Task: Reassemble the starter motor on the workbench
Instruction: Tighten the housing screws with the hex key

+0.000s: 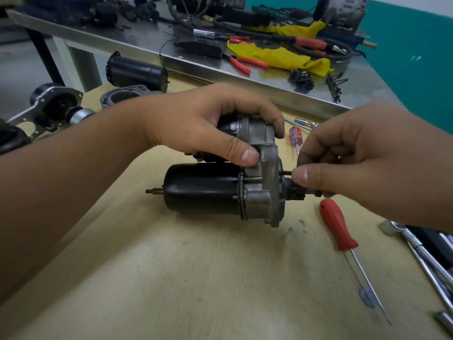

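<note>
The starter lies on its side near the middle of the bench, a pale wood-grain surface with scuffs and dark specks. Its body is a smooth black cylinder pointing left, with a thin shaft stub at the left end. Its right end is a cast grey metal housing, dull and ribbed, with a small toothed pinion projecting to the right.

The left hand grips the upper part of the starter: fingers curled over the far side of the housing, thumb pressed on its near face. The right hand pinches a thin dark pin between thumb and forefinger, at the right face of the housing; the other fingers are curled. Whether the pin is seated in the housing cannot be told.

Open bench extends near and to the near left of the starter. To the right, a red-handled screwdriver lies close by, blade pointing toward the near right edge. Chrome tools crowd the right edge. Just beyond the right hand lies a small clear-handled screwdriver.

At the far left edge sit a black cylinder, a grey casting and another partly stripped unit.

Behind, a steel table runs across, its bright edge bordering the bench. It carries a yellow rag, red-handled pliers, cables and dark bolts.
</note>
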A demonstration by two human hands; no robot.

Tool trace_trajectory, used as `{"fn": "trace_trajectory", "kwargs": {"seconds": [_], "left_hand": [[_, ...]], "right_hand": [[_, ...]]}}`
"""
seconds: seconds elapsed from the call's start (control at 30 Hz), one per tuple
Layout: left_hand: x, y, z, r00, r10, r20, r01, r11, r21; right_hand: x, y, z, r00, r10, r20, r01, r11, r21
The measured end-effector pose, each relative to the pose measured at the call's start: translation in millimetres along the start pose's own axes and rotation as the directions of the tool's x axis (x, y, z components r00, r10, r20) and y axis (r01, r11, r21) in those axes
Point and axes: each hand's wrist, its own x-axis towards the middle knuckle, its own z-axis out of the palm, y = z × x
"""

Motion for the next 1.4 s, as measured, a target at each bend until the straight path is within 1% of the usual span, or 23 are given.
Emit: {"fn": "trace_trajectory", "kwargs": {"seconds": [0.13,0.23,0.3,0.43,0.6,0.67,0.7,0.77,0.83,0.9,0.97,1.03,1.07,1.1,1.13,1.17,1.2,1.23,1.3,1.4], "left_hand": [[0,-2,0,1.000,0.001,-0.013,-0.001,1.000,-0.005],[-2,-3,-1,1.000,-0.005,0.005,0.005,1.000,-0.030],[-1,-3,-1,1.000,0.000,0.015,0.001,1.000,-0.019],[0,-2,-1,0.999,0.027,0.026,-0.027,1.000,-0.007],[0,-4,-1,0.999,0.033,0.029,-0.033,0.999,-0.026],[0,-3,-1,0.999,0.028,0.031,-0.027,0.999,-0.029],[0,-3,-1,0.999,0.024,0.034,-0.023,0.999,-0.033],[1,-1,-1,0.999,0.020,0.037,-0.019,0.999,-0.028],[0,0,-1,1.000,0.010,0.028,-0.009,1.000,-0.018],[-1,0,-1,1.000,0.003,0.018,-0.003,1.000,-0.016],[-1,0,-1,1.000,0.000,0.002,0.000,1.000,-0.013],[-1,0,0,1.000,0.001,-0.007,-0.002,1.000,-0.011],[0,0,0,1.000,0.004,-0.006,-0.004,1.000,-0.009],[0,1,0,1.000,0.004,-0.002,-0.004,1.000,-0.008],[0,1,0,1.000,0.003,0.003,-0.003,1.000,-0.013],[0,1,-1,1.000,0.003,0.007,-0.003,1.000,-0.018],[0,1,-1,1.000,0.006,0.007,-0.006,1.000,-0.013],[0,2,-1,1.000,0.012,0.004,-0.012,1.000,0.000],[0,1,-1,1.000,0.019,-0.002,-0.019,1.000,0.016],[0,0,-1,1.000,0.007,-0.011,-0.007,1.000,0.027]], "right_hand": [[-3,0,-1,0.999,-0.030,0.022,0.029,1.000,0.003],[-4,0,1,0.998,-0.050,-0.036,0.050,0.999,0.003],[-5,0,3,0.997,-0.070,-0.039,0.070,0.998,-0.001],[-3,-2,3,0.996,-0.086,-0.016,0.086,0.996,-0.028],[2,-7,3,0.993,-0.122,-0.008,0.120,0.986,-0.113],[4,-7,3,0.998,-0.069,0.004,0.069,0.996,-0.055],[6,-6,2,0.999,-0.016,0.031,0.016,1.000,0.003],[14,-6,0,0.984,0.115,0.135,-0.134,0.981,0.143],[23,-7,-5,0.938,0.213,0.273,-0.281,0.929,0.239],[26,-3,-9,0.883,0.272,0.382,-0.401,0.861,0.313],[25,-2,-10,0.854,0.290,0.431,-0.457,0.814,0.359],[21,-1,-11,0.859,0.282,0.427,-0.454,0.805,0.382],[18,-1,-10,0.879,0.274,0.391,-0.421,0.831,0.364],[15,0,-10,0.914,0.250,0.320,-0.345,0.894,0.286],[13,1,-9,0.955,0.194,0.225,-0.227,0.964,0.136],[11,2,-8,0.986,0.101,0.132,-0.095,0.994,-0.047],[10,-1,-6,0.998,0.007,0.070,0.008,0.979,-0.205],[9,-6,-5,0.997,-0.057,0.047,0.069,0.950,-0.304],[7,-9,-3,0.993,-0.101,0.062,0.117,0.923,-0.367],[6,2,-3,0.991,-0.084,0.102,0.116,0.926,-0.358]]}}
